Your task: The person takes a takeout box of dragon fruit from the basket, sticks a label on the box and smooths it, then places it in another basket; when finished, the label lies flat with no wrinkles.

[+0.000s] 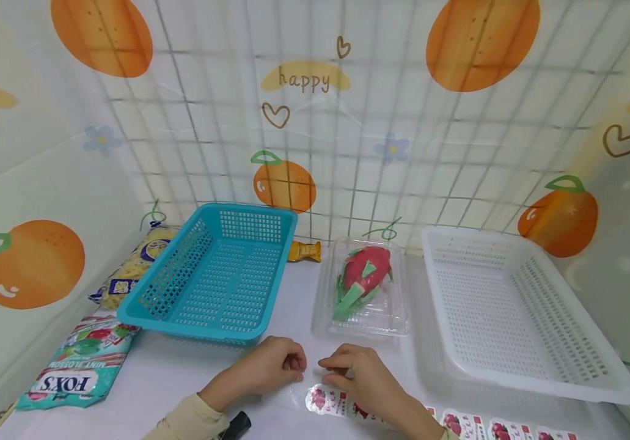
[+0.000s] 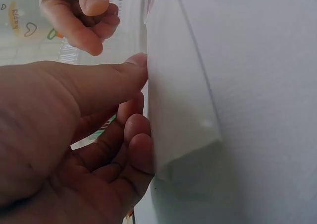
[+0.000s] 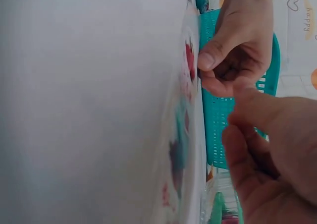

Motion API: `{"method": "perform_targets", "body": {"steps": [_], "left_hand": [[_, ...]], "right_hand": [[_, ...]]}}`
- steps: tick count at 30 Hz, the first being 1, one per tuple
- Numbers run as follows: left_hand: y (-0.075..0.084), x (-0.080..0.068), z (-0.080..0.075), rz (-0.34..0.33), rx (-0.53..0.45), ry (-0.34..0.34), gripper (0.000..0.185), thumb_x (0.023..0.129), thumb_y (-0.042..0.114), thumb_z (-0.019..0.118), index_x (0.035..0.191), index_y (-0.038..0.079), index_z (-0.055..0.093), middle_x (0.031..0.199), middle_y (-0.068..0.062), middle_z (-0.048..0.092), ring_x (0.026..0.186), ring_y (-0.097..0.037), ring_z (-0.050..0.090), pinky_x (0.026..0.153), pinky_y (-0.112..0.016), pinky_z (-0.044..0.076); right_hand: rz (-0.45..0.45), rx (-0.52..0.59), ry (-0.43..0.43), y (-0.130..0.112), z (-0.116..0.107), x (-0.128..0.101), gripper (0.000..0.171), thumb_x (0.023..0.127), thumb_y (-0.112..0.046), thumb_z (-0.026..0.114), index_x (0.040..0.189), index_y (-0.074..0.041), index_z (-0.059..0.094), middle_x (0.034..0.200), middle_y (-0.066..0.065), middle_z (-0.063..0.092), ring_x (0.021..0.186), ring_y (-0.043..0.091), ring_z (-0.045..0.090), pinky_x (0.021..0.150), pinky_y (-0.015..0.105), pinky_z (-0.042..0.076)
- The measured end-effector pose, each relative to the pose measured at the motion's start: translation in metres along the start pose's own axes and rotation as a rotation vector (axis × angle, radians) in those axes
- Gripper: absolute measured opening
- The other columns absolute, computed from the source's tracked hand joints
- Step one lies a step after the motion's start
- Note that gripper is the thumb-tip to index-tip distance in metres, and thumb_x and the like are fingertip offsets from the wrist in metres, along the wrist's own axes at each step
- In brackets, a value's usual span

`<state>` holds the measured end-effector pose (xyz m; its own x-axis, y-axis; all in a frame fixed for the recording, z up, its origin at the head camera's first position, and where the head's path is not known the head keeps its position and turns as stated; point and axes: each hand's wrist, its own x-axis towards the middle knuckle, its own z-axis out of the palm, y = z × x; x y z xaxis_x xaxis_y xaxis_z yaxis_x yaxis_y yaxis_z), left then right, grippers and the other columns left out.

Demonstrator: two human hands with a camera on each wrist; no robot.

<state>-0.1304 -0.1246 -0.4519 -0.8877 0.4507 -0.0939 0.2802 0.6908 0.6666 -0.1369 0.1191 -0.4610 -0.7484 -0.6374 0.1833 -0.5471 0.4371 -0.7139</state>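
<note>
A strip of labels printed with red fruit runs along the front of the table, its clear backing reaching toward my left hand. That hand pinches the strip's edge between thumb and curled fingers; in the left wrist view the pale backing slants away from the fingertips. Just to the right, my right hand hovers over the labels, its fingers loosely bent and the thumb apart from them, with nothing visible between. Behind the hands, a lidded clear plastic box holds a red dragon fruit with green scales.
A teal basket stands back left and a white basket on the right. At far left lie a Fox's candy bag and a yellow-and-blue bag. A black capped object is beside my left sleeve; an orange packet sits behind.
</note>
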Motion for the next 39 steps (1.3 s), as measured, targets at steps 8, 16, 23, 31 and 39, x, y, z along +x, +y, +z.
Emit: {"method": "perform_targets", "body": {"steps": [8,16,23,31,39], "left_hand": [[-0.002,-0.001,0.001,0.015,-0.013,0.01,0.016,0.084,0.009,0.082,0.081,0.018,0.068,0.072,0.013,0.059,0.068,0.002,0.051,0.064,-0.019,0.045],[-0.001,0.0,0.001,0.014,-0.023,0.01,0.017,0.084,0.008,0.082,0.079,0.017,0.068,0.07,0.012,0.058,0.066,0.002,0.051,0.062,-0.019,0.045],[-0.003,0.002,0.003,0.006,-0.033,-0.001,0.018,0.084,0.008,0.082,0.079,0.018,0.068,0.07,0.012,0.058,0.066,0.002,0.051,0.062,-0.019,0.045],[-0.002,0.001,0.003,-0.003,-0.031,-0.002,0.019,0.083,0.008,0.082,0.079,0.018,0.067,0.07,0.012,0.058,0.065,0.001,0.051,0.061,-0.019,0.045],[-0.001,0.001,0.002,-0.003,-0.04,-0.008,0.018,0.084,0.007,0.082,0.079,0.017,0.068,0.07,0.011,0.058,0.065,0.002,0.051,0.061,-0.019,0.045]], "right_hand": [[-0.009,-0.006,-0.071,0.005,0.007,0.007,0.024,0.088,-0.021,0.081,0.111,-0.013,0.081,0.095,-0.009,0.074,0.085,-0.005,0.062,0.073,0.016,0.054],[-0.037,-0.023,-0.081,0.008,0.012,0.01,0.027,0.086,-0.023,0.082,0.112,-0.013,0.081,0.093,-0.01,0.073,0.086,-0.004,0.062,0.075,0.016,0.054],[-0.056,-0.022,-0.077,0.01,0.016,0.009,0.024,0.085,-0.022,0.083,0.108,-0.014,0.082,0.09,-0.013,0.071,0.085,-0.005,0.061,0.075,0.015,0.052],[-0.084,-0.046,-0.069,0.009,0.018,0.009,0.015,0.085,-0.014,0.083,0.1,-0.017,0.084,0.088,-0.015,0.071,0.088,-0.005,0.061,0.078,0.016,0.052],[-0.088,-0.045,-0.076,0.008,0.018,0.009,0.01,0.085,-0.012,0.082,0.092,-0.019,0.084,0.084,-0.017,0.07,0.086,-0.006,0.06,0.076,0.015,0.052]]}}
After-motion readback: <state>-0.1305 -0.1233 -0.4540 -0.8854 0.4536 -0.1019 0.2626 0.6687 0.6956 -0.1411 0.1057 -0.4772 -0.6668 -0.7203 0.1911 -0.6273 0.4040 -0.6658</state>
